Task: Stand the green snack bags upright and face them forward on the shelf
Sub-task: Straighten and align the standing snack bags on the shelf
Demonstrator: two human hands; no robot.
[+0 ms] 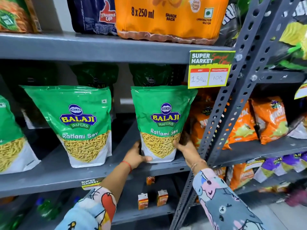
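A green Ratlami Sev snack bag (162, 112) stands upright at the right of the grey middle shelf (54, 176), label facing me. My left hand (136, 156) grips its lower left corner and my right hand (184, 146) holds its lower right side. A second green bag (78, 123) stands upright to the left, leaning slightly, label forward. A third green bag (10, 135) shows partly at the left edge. More dark green bags (149, 75) stand behind in shadow.
A yellow price tag (210, 69) hangs from the upper shelf. A perforated grey upright (221, 113) stands right of the held bag, with orange snack bags (265, 120) beyond. Orange drink packs (166, 19) sit above; small juice cartons (142, 200) sit below.
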